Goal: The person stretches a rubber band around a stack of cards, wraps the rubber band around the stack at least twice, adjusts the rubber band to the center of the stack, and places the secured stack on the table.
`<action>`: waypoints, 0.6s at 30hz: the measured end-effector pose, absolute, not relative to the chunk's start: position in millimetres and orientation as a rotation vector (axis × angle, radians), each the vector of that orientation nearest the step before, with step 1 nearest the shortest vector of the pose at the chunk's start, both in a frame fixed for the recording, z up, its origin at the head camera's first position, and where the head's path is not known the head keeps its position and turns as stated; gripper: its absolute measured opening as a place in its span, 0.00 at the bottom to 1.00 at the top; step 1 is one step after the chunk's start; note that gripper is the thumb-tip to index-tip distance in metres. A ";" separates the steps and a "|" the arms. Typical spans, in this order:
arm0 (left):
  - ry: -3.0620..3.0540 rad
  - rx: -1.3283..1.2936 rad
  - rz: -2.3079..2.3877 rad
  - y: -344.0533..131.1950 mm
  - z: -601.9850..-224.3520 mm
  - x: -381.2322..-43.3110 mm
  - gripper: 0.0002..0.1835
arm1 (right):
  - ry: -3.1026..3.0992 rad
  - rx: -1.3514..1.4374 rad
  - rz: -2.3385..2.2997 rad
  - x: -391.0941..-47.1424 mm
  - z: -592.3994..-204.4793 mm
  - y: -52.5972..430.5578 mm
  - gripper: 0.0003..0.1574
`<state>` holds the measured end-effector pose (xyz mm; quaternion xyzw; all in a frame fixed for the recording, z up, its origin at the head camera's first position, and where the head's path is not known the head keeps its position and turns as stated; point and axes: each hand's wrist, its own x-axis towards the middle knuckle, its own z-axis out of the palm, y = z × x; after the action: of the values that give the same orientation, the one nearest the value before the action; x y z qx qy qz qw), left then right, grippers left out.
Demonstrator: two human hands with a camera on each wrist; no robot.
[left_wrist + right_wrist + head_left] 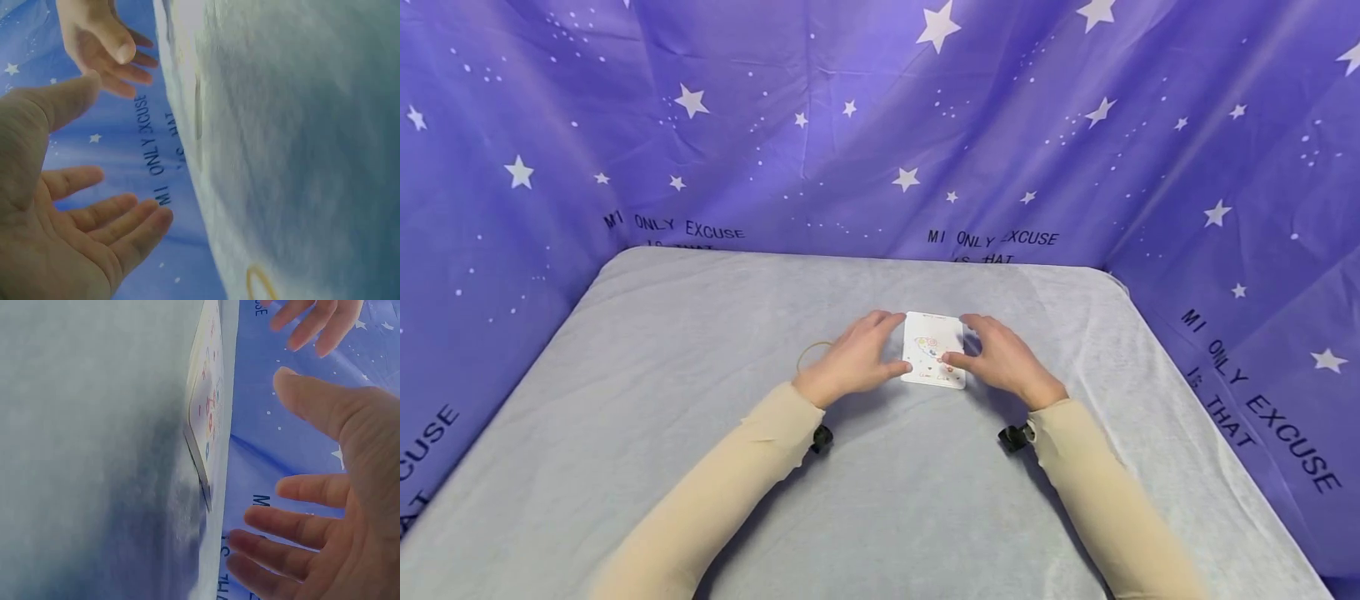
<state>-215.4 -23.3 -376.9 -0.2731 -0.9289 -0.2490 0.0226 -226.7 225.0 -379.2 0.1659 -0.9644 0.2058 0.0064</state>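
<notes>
A small white notebook [929, 346] with colourful printed drawings lies flat on the grey cloth between my hands. My left hand [861, 354] hovers at its left edge, thumb and fingers spread, thumb tip overlapping the cover in the head view. At the right edge hovers my right hand [1003, 358], its thumb over the printed drawings. Seen from the right wrist, the notebook [209, 406] shows some thickness, and the right fingers [281, 522] are apart from it with nothing held. The left wrist view likewise shows a bare left palm [69, 244].
A thin yellow loop [805, 351], like a rubber band, lies partly behind my left hand. Grey cloth [887, 500] covers the table. Purple curtains [865, 108] with white stars and lettering rise along the back and both sides. A black camera [1013, 438] sits under my right wrist.
</notes>
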 end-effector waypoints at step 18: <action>-3.098 -0.621 -0.634 16.0 -385.6 -226.1 0.38 | -3.084 0.408 0.732 -229.1 -387.7 216.7 0.44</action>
<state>-226.1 16.0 -385.6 -0.1924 -0.9605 -0.1967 -0.0406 -229.1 216.7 -387.7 0.1275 -0.9647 0.2289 -0.0268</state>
